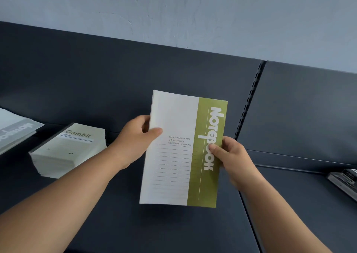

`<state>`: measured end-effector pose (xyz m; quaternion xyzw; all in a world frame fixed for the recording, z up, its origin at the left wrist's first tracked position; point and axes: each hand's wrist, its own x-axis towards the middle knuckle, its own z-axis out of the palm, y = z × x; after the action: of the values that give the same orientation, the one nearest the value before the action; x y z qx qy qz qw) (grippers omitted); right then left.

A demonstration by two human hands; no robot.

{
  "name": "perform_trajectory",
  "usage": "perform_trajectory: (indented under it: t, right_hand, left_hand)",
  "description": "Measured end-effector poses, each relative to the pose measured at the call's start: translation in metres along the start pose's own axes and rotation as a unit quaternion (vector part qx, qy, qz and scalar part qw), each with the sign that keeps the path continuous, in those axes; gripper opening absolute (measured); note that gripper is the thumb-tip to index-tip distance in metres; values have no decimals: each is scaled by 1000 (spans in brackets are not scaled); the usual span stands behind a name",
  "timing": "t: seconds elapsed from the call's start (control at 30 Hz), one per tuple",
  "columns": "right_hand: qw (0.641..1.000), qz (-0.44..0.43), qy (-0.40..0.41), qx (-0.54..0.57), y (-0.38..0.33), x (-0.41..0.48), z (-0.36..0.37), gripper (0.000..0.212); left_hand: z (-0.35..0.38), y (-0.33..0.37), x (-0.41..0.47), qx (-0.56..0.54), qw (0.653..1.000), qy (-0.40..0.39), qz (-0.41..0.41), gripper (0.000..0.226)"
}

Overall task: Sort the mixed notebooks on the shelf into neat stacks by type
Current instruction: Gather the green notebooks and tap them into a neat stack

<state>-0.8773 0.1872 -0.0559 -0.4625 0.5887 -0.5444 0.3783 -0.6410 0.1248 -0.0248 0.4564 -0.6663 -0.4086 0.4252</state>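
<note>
I hold a green and white notebook (173, 117) in both hands, raised above the dark shelf (116, 214) and touching nothing on it. My left hand (135, 138) grips its left edge, thumb on the white cover and fingers curled behind. My right hand (231, 156) pinches the right edge, thumb pressed on the green band over the printed title.

On the shelf to my left sits a thick, neat stack of pale notebooks (69, 148) with "Gambit" on the top cover. Further left, at the picture's edge, lies a lower pile of grey notebooks (15, 133), only partly in view.

The notebook in my hands stands nearly upright with its cover facing me. Its long axis runs from bottom to top, with the top leaning slightly to the right, towards the dark back panel (96, 69). The word "NOTEBOOK" runs down the green band along the right side.

A slotted upright strip (249, 100) divides the back panel just behind my right hand. At the far right, on the next shelf section, lies a dark flat object (345, 179), too cut off to identify. A pale wall (173, 11) rises above the panel.
</note>
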Motion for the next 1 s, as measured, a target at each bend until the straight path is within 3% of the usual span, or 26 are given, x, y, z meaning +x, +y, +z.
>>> perform_trajectory:
  t: [0.17, 0.43, 0.63, 0.87, 1.0]
  right_hand:
    - [992, 117, -45, -3, 3, 9, 9, 22]
    - [967, 252, -47, -14, 38, 17, 31, 17]
    - [961, 272, -34, -32, 45, 24, 41, 22]
    - [969, 224, 7, -108, 55, 22, 46, 16]
    - [964, 200, 47, -170, 58, 22, 52, 32]
  left_hand:
    - [-4, -7, 5, -12, 996, 15, -91, 11]
    - [6, -58, 13, 28, 978, 14, -206, 28]
    - [10, -85, 24, 42, 977, 25, -208, 24]
    - [15, -97, 25, 113, 974, 52, -191, 16]
    - [15, -96, 27, 175, 968, 45, -174, 20]
